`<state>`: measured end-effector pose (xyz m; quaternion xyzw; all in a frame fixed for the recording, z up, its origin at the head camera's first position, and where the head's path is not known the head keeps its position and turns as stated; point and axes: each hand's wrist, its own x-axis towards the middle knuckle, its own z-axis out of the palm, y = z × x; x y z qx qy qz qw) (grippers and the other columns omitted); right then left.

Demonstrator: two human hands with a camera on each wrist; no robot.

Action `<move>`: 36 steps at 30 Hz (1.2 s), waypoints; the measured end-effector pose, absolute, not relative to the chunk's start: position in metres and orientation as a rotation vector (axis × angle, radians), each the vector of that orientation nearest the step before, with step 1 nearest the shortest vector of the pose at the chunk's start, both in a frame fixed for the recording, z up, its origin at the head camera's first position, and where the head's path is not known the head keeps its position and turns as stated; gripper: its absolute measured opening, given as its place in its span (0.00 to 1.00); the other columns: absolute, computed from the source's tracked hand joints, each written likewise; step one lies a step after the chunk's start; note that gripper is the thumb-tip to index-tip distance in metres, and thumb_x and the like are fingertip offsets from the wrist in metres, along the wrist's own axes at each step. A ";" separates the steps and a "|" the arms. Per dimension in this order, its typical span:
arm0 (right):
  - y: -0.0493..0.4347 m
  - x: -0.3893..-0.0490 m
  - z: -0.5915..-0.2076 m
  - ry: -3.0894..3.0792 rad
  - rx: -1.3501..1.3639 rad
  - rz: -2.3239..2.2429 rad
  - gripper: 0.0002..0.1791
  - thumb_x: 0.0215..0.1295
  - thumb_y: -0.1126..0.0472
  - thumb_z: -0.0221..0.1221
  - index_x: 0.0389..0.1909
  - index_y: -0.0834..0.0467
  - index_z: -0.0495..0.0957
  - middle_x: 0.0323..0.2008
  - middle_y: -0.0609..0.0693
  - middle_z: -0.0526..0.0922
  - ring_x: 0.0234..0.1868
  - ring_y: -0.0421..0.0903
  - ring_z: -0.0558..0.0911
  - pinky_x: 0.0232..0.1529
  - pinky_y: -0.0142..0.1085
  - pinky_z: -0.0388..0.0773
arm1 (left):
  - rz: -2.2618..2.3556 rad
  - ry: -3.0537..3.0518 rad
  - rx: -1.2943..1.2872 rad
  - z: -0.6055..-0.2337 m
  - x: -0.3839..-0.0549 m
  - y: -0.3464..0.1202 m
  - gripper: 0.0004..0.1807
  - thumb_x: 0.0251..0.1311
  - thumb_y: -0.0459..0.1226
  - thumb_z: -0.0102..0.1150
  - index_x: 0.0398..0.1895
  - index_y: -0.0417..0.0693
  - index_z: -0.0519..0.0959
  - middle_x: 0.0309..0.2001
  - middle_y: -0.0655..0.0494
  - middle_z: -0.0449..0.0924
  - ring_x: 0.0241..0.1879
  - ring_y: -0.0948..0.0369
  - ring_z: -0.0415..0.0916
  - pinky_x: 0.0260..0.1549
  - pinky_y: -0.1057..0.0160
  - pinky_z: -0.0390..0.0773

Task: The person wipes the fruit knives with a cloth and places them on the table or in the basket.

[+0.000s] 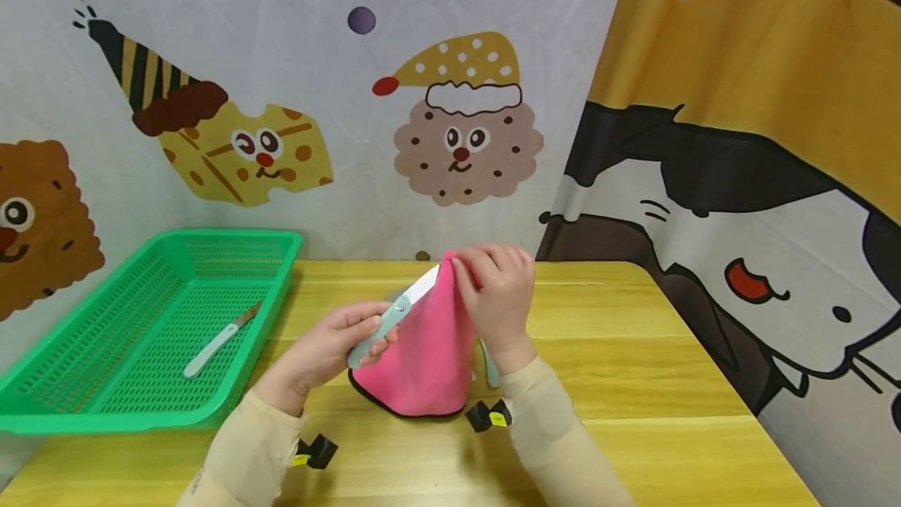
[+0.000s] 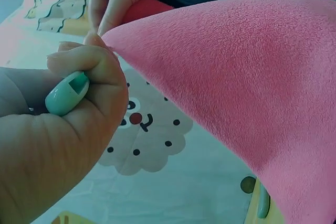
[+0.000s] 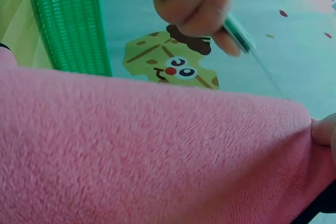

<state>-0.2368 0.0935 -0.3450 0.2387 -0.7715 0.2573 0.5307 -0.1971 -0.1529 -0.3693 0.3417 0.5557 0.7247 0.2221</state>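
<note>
A wooden worktop has a green mesh basket at nine o'clock. Three o'clock from that, a pink cloth hangs, top pinched by the right hand. The left hand grips a folding knife, blade towards one o'clock.

A pale-blue-handled knife slants upward, its tip seemingly touching a black-edged pink cloth hanging draped.

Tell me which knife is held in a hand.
The pale-teal folding knife, gripped in the left hand; the other clearly visible knife lies in the green basket.
</note>
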 end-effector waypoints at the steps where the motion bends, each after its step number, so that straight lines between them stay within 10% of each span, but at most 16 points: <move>1: 0.095 -0.237 -0.346 -1.842 0.560 0.620 0.05 0.62 0.59 0.68 0.34 0.57 0.87 0.32 0.51 0.83 0.35 0.51 0.80 0.45 0.51 0.70 | 2.014 1.516 0.952 -0.370 -0.197 -0.155 0.17 0.79 0.30 0.32 0.52 0.42 0.76 0.37 0.57 0.75 0.31 0.68 0.70 0.29 0.73 0.71; 36: 0.073 -0.223 -0.348 -1.778 0.741 0.622 0.05 0.59 0.59 0.71 0.34 0.54 0.87 0.33 0.48 0.84 0.35 0.49 0.80 0.45 0.48 0.70 | 2.082 1.571 0.898 -0.359 -0.206 -0.123 0.19 0.79 0.31 0.34 0.62 0.23 0.63 0.39 0.54 0.76 0.30 0.67 0.70 0.30 0.73 0.71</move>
